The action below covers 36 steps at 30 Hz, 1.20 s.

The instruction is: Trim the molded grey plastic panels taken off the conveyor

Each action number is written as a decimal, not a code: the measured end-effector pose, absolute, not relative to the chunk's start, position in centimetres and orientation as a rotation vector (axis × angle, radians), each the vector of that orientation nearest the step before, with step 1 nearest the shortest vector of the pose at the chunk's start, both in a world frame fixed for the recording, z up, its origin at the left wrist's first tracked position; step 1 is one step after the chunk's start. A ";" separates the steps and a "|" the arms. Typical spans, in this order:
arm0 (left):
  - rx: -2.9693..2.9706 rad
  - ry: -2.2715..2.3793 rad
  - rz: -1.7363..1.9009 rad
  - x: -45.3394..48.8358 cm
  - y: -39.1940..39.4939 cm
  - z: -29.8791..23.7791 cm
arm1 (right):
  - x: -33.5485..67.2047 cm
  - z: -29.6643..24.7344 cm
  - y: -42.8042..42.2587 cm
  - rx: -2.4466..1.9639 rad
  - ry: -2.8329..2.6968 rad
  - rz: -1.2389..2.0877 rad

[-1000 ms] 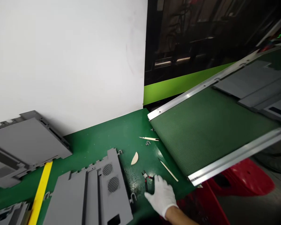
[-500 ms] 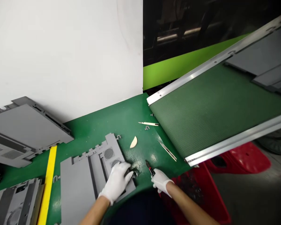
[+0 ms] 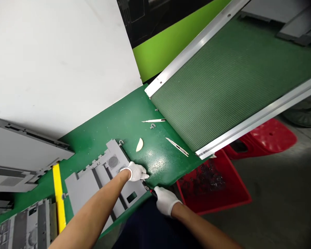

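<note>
A grey plastic panel (image 3: pixel 93 180) with round vent grilles lies flat on the green table (image 3: pixel 124 117) in front of me. My left hand (image 3: pixel 136 172), in a white glove, grips the panel's right edge with fingers curled. My right hand (image 3: pixel 166 200), also gloved, is closed on small red-and-black cutters (image 3: pixel 149 188), whose tip points at the panel edge just under my left fingers.
A ribbed green conveyor (image 3: pixel 223 76) with metal rails slopes down onto the table. Two blades (image 3: pixel 152 120) (image 3: pixel 177 147), a cream scraper (image 3: pixel 139 145) and small grey hooks lie near it. A red bin (image 3: pixel 215 183) of scraps sits below. More grey panels (image 3: pixel 18 155) stack at left.
My right hand picked the cutters up off the table and brought them to the panel's edge. My left hand came in and gripped that edge. The view tilted downward.
</note>
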<state>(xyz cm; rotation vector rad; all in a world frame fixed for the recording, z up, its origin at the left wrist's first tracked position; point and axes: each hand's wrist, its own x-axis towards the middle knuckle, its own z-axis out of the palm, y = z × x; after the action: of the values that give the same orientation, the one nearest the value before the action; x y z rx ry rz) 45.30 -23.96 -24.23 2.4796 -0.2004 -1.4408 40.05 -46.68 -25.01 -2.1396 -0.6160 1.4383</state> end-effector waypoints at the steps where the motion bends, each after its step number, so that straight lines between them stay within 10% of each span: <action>1: 2.468 -0.179 -1.454 45.4 -24.1 -24.1 | 39.9 -25.2 -46.5 -2.139 -0.616 1.438; 36: 2.345 -0.108 -1.482 46.1 -24.2 -23.6 | 39.6 -26.2 -44.3 -2.346 -0.589 1.389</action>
<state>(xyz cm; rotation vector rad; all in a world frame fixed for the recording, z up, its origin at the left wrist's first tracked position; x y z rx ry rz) 46.12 -24.21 -23.63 2.3449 -0.1084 -1.4822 39.56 -44.30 -26.16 -2.3461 -0.5888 1.3888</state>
